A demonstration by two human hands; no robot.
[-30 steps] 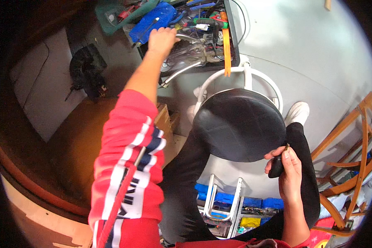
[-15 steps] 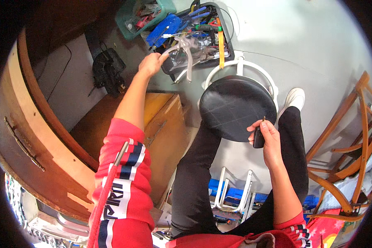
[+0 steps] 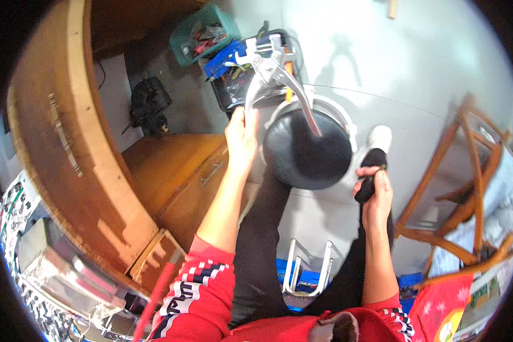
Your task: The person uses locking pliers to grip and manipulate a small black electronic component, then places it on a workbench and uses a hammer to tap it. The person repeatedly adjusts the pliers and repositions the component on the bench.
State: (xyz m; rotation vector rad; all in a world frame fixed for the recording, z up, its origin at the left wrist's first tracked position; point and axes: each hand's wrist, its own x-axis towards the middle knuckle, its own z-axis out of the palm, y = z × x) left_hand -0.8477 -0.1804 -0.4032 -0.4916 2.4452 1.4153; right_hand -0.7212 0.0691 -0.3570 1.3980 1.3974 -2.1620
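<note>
My left hand (image 3: 242, 137) grips one long handle of a silver metal plier-like tool (image 3: 268, 67), its head raised in front of the tool bin and its other handle hanging over the stool's round black seat (image 3: 293, 154). My right hand (image 3: 376, 188), at the seat's right, is closed on a black key fob (image 3: 366, 187) with a small metal tip showing at the top. Behind the silver tool is a dark bin (image 3: 222, 98) of mixed tools and blue items.
A teal basket (image 3: 182, 43) stands beside the bin. A wooden cabinet (image 3: 176, 165) and tall wooden furniture (image 3: 62, 114) fill the left. A folded wooden frame (image 3: 424, 188) stands at the right. A white metal frame (image 3: 328, 265) lies between my legs. Grey floor (image 3: 410, 68) surrounds the stool.
My left hand has lifted the silver tool from the bin and brought it nearer me, rightward over the stool. My right hand still holds the fob. The view has shifted.
</note>
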